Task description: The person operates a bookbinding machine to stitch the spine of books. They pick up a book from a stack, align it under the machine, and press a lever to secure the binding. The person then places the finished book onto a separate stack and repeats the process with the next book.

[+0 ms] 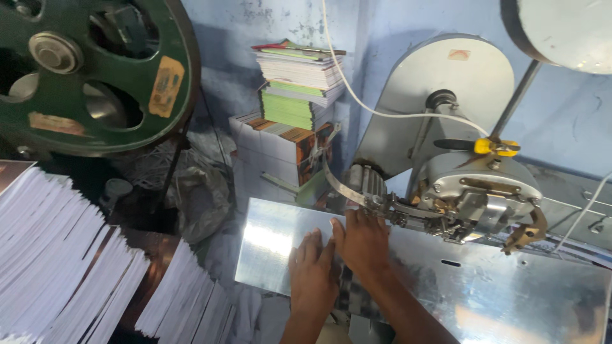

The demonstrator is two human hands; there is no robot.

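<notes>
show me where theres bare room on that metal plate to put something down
Bare metal lies on the shiny plate to the right of the right hand, below the stitching head, and in a smaller patch at its left end, beside the left hand. It is crowded at the head and around the paper stacks on the left.

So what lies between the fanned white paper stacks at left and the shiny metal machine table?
In the head view, between the white paper stacks and the metal table: crumpled grey plastic wrap and dim floor.
</notes>
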